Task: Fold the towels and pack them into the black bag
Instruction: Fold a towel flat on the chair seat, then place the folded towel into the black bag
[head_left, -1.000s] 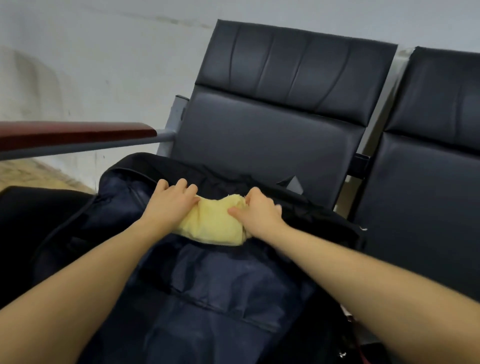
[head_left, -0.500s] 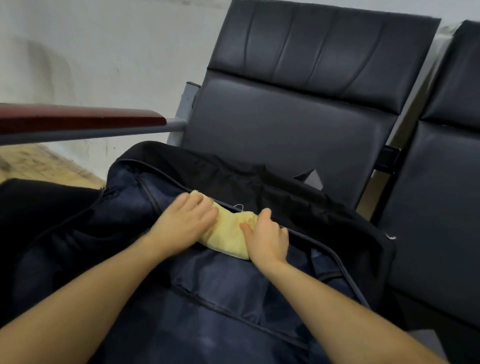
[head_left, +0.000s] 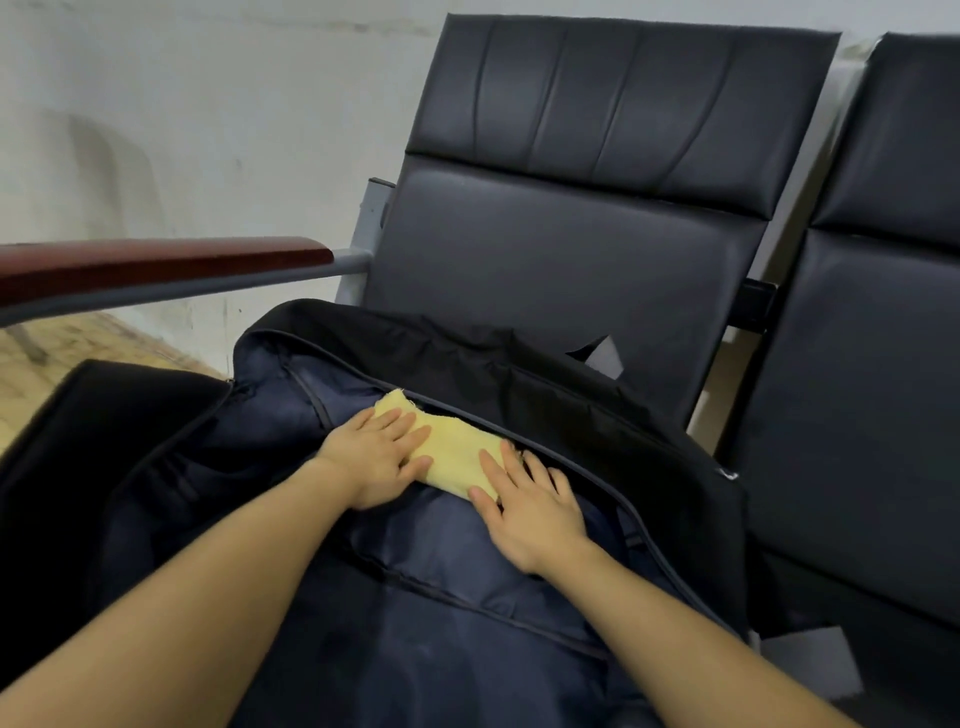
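A: How much of the yellow towel (head_left: 457, 457) can be seen?
B: Only a folded strip. Its far edge slips under the zipper rim of the black bag (head_left: 545, 395), and both ends are covered by the hands.

A: And the hands?
B: The left hand (head_left: 376, 460) lies flat on the towel's 9 o'clock end, fingers straight. The right hand (head_left: 524, 506) presses the 3 o'clock end, fingers spread and extended, gripping nothing.

A: What lies inside the bag?
B: Dark blue lining (head_left: 415, 597); whether other towels are packed beneath cannot be made out. Forearms block the near part.

A: Around it?
B: A black padded seat (head_left: 571, 234) at 12 o'clock, another seat (head_left: 883, 338) at 3, a red-brown armrest (head_left: 156, 265) at 10.
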